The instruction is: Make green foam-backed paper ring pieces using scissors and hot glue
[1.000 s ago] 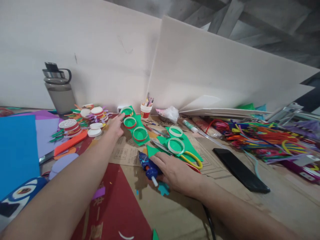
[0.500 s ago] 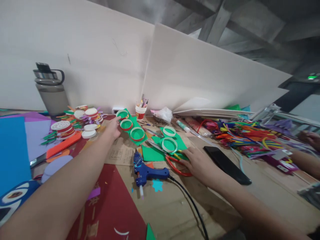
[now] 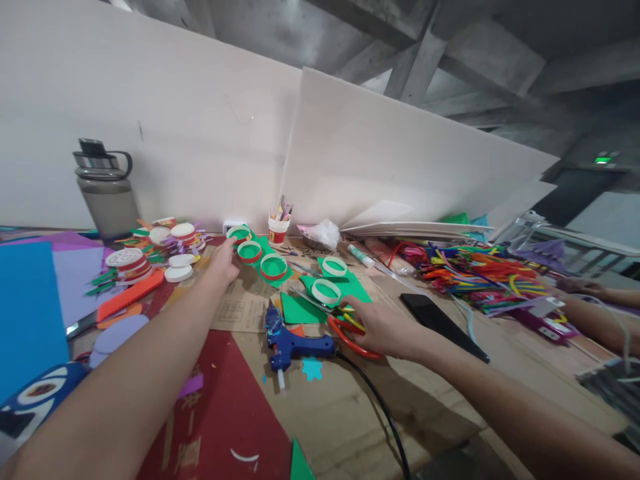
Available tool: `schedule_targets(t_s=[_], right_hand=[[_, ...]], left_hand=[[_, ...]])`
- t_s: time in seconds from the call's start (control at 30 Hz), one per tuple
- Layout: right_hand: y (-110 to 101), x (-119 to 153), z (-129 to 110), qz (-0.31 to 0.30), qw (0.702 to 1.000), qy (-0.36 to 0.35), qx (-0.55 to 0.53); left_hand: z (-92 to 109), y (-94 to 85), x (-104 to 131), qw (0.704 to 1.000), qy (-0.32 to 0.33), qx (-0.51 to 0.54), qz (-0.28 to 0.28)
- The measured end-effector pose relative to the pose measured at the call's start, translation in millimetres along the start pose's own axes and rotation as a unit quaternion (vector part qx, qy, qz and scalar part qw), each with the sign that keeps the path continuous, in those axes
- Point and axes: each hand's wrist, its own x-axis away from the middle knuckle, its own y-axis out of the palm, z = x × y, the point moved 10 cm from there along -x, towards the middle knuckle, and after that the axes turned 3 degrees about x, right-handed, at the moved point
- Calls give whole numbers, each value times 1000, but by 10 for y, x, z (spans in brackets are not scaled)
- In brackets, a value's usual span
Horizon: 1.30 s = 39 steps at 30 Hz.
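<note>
Diagonally, scissors (image 3: pixel 334 325) point away and left (right hand (image 3: pixel 383 327) gripping).

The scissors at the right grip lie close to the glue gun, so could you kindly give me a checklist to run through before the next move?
1. Right grip at the scissors: ok, it is at the red and yellow handles.
2. Grip fully closed on them: cannot tell.
3. Blades shut: cannot tell, too blurred.
4. Left grip away from the blades: ok, it is by the far end of the green strip.
5. Glue gun upright: not ok, it lies on its side on the cardboard.
6. Glue gun cool: cannot tell.
</note>
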Motion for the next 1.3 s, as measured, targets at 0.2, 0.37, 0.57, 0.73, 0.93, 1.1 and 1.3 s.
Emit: schedule_targets(t_s=[0.2,0.37,0.57,0.73,0.93,1.1,1.3], right_hand=[[-152,-26,10,-67,996,-44,-42],[-224,26,-14,-60,982,-62,-166],[-561,-155,-169,150,921,-26,-358],[-567,-319,-248,211,866,110,-439],[-374,-416,-279,175,853,111,-479],[-262,-464,-226,134,854,105,-492],[-346,-472,-204,146,886,81,-432]], left_hand=[[32,-46,-57,1000,11,14,20],[68,56,-38,999,19,49,8],[150,357,146,994,19,104,-30],[227,539,335,988,27,147,-30],[274,682,511,981,50,186,-18],[144,823,716,980,45,193,-23],[-48,996,963,983,16,179,-49]])
